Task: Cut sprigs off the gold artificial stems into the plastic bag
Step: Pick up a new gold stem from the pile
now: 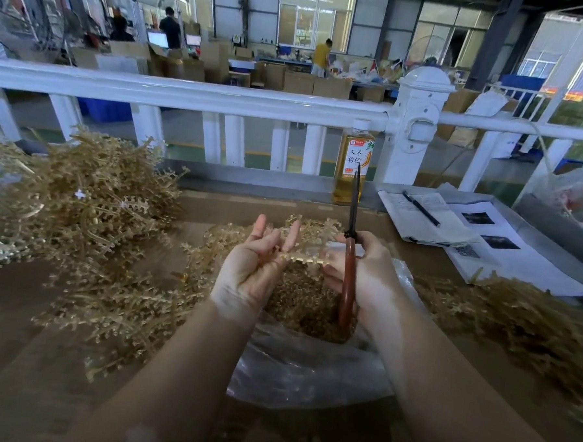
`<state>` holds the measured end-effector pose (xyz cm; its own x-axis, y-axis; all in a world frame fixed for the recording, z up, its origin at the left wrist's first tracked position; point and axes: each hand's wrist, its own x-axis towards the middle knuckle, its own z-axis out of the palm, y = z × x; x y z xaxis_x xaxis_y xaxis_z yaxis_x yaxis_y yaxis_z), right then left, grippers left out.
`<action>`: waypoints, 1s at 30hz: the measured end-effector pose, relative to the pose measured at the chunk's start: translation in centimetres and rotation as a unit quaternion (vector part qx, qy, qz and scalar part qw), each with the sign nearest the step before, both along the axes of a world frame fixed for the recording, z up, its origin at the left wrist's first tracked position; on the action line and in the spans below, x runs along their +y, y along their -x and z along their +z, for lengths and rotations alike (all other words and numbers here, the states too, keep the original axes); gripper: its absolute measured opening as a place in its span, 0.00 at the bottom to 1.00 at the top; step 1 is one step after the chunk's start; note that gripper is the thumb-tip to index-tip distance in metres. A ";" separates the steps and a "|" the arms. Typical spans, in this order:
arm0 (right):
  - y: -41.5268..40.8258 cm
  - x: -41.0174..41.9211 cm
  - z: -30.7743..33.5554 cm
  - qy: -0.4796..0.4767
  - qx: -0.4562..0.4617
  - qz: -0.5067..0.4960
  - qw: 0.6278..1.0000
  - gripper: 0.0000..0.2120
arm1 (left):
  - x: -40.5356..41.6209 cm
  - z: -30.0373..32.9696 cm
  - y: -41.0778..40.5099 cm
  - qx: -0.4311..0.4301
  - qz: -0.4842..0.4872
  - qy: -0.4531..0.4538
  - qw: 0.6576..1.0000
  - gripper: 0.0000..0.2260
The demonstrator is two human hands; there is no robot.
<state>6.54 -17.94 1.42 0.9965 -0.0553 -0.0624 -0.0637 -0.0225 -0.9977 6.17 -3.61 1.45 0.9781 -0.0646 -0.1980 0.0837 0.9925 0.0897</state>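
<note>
My left hand (257, 263) pinches a gold artificial stem (301, 258) that runs level across to my right hand (365, 268). My right hand grips scissors (349, 264) by their brown-red handles, with the dark blades together and pointing up and away. Both hands hover over a clear plastic bag (302, 366) that lies open on the table. A mound of cut gold sprigs (299, 305) fills the bag. A big pile of gold stems (81, 203) lies to the left.
More gold stems (514, 317) lie at the right. A drink bottle (352, 163) stands by the white railing (222, 99). Papers with a pen (422, 209) sit at the far right, beside another clear bag (575, 191). People work among cardboard boxes beyond the railing.
</note>
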 end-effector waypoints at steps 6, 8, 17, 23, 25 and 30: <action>0.0 -0.1 0.1 -0.031 0.013 -0.012 0.999 0.19 | 0.0 -0.1 0.2 0.047 -0.058 -0.036 0.997 0.13; 0.0 -0.2 0.0 -0.022 0.015 -0.020 0.999 0.21 | -0.2 -0.1 0.2 0.058 -0.077 -0.081 0.992 0.13; 0.0 -0.4 -0.3 0.040 0.005 -0.010 0.999 0.23 | -0.3 -0.2 0.9 -0.092 -0.181 -0.396 0.895 0.10; 0.5 0.0 0.0 0.095 -0.028 0.002 0.995 0.18 | -0.8 -0.5 1.0 -0.058 -0.149 -0.506 0.848 0.07; 0.7 -0.1 0.1 0.093 -0.026 0.016 0.995 0.19 | -0.5 -0.4 0.9 -0.050 -0.141 -0.512 0.846 0.07; 1.0 -0.1 0.3 0.031 0.018 0.002 0.999 0.20 | 0.7 0.1 1.1 -0.009 -0.181 -0.459 0.870 0.15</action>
<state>5.58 -18.00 1.71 0.9938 -0.0564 -0.0955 -0.1000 -0.0840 -0.9914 5.09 -2.95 1.57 0.9302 -0.1915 -0.3132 0.3658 0.4120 0.8345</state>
